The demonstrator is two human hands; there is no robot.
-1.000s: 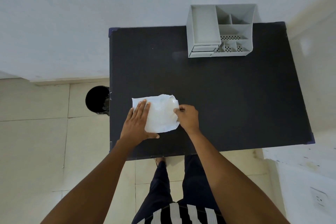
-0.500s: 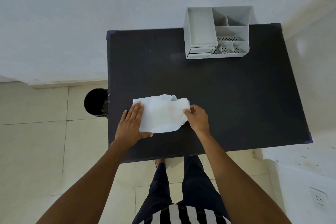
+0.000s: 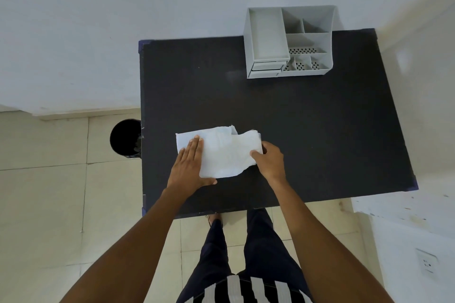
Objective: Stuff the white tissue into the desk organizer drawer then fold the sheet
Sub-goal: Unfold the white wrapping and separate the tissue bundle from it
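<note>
You have the white sheet (image 3: 221, 152) spread near the bench's (image 3: 320, 130) front edge: your left hand (image 3: 190, 167) presses flat on its left end, your right hand (image 3: 269, 158) pinches its right edge. The desk organizer (image 3: 289, 43) sits well apart at the back. This looks like the folding step; next, carry the pinched edge over to the pinned side.

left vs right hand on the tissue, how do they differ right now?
The left hand lies flat and open, palm down, fingers together, pressing the tissue onto the table; the right hand is curled, pinching the tissue's edge between thumb and fingers. The left covers the sheet's left part; the right sits at its right end, mostly off the sheet. Both touch the same tissue near the table's front edge.
</note>
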